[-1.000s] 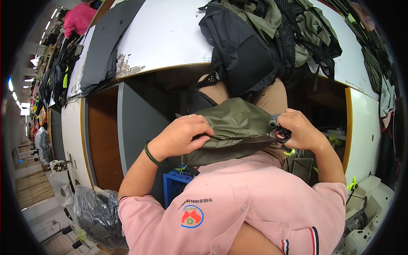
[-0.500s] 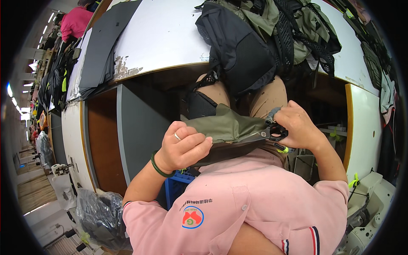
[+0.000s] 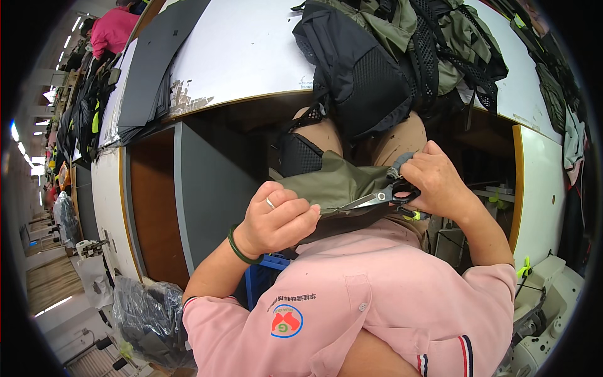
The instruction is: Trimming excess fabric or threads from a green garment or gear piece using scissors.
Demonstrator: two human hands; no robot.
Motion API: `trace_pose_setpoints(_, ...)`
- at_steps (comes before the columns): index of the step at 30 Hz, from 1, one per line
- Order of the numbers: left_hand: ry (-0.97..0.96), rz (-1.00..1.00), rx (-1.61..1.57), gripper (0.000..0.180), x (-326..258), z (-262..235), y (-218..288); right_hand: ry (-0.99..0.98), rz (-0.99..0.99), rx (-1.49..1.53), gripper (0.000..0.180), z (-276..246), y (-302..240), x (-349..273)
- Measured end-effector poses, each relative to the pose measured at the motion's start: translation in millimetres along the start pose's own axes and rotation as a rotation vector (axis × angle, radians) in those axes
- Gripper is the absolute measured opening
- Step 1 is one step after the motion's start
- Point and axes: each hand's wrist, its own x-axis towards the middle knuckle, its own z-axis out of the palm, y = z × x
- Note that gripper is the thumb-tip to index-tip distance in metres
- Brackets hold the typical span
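Scissors at an olive fabric piece

Left hand [image 3: 276, 220] fingers pinch the olive-green fabric piece [image 3: 333, 185]; right hand [image 3: 436, 182] fingers grip black-handled metal scissors [image 3: 377, 199], blades touching the fabric's edge, below the white worktop [image 3: 245, 50].

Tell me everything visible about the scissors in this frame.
The scissors look like metal with bright silver blades and dark handle loops. They lie almost level, tips pointing toward the person's left, blades slightly parted at the edge of the olive green fabric piece. The right hand grips the handles, fingers through the loops. The left hand pinches the fabric just beside the blade tips. All of this is held over the person's lap, below the white table edge.
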Motion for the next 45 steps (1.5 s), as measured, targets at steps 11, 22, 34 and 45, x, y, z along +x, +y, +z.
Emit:
trace_pose_setpoints(11,0.004,-0.022,-0.034,0.024,4.8,3.2,-1.7,-0.046,0.06,0.433,0.04,2.9,-7.7,15.9)
trace_pose_setpoints(22,-0.043,-0.003,-0.065,0.024,12.1,8.2,1.5,-0.261,0.325,0.993,0.029,-1.2,-35.9,52.8)
trace_pose_setpoints(34,-0.064,0.032,-0.105,0.022,13.9,15.9,-1.0,-0.25,0.244,1.036,0.025,16.4,-38.7,46.1)
trace_pose_setpoints(45,0.01,-0.048,-0.085,0.026,5.0,9.2,-3.6,-0.059,0.171,0.44,0.041,-17.2,1.9,3.2)
